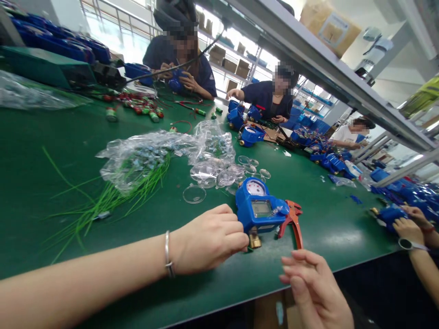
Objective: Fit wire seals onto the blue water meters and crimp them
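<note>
A blue meter [261, 209] sits near the front edge of the tabletop [338, 214], just beyond the left hand [211, 237], whose curled fingers meet its near left side; whether they grip it cannot be told. The right hand [318, 288], partly open and visibly holding nothing, hovers at the front edge, right of the meter and near the handles of red pliers [293, 214]. Clear discs [205, 174] lie behind the meter.

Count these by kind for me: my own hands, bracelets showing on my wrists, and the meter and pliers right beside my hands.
Hands: 2, left hand and right hand
Bracelet: 1
Meter: 1
Pliers: 1
Total: 5
</note>
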Demonstrator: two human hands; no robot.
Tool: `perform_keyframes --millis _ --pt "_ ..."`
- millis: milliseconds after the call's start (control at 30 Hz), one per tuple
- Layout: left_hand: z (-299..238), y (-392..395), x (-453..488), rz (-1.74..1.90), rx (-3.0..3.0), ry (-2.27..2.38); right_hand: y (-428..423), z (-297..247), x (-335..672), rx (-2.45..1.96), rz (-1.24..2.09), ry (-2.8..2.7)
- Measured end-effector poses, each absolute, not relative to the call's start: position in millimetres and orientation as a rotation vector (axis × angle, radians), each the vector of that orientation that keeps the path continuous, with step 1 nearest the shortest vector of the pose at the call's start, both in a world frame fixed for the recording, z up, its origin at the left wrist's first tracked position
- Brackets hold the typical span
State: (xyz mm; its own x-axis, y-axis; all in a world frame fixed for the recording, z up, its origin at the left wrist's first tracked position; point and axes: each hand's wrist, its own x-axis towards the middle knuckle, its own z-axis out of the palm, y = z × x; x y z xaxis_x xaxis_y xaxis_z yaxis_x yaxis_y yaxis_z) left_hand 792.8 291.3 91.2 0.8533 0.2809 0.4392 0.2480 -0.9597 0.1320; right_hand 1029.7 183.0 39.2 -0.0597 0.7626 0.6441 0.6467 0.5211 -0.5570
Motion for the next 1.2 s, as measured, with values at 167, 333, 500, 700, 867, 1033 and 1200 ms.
perform_keyframes --millis 167,333,500,700,867,1033,1200 --pt "88.4 274.9 811.4 0.762 2.971 0.433 185.1 33.9 1009.8 -1.062 0.532 -1.613" --pt "88.1 282.9 808.9 0.735 2.872 0.372 194.5 24.3 987.9 -1.318 0.302 -1.595" --pt "73.3 348.0 795.7 0.78 2.824 0.574 200.1 37.1 1002.6 -1.351 -0.182 -1.636" --pt "55.3 376.0 836.8 0.619 2.917 0.417 215.1 65.2 1020.9 -1.284 -0.674 -1.962" --pt "51.6 368.8 868.4 0.703 2.938 0.463 237.5 79.6 1039.8 -1.344 -0.775 -2.295" --pt "22.9 352.0 858.6 0.998 2.698 0.799 255.3 82.6 1047.8 -1.396 -0.677 -2.35" --pt "4.1 322.2 846.6 0.952 2.108 1.093 263.9 81.0 1038.9 -1.4 -0.604 -2.392"
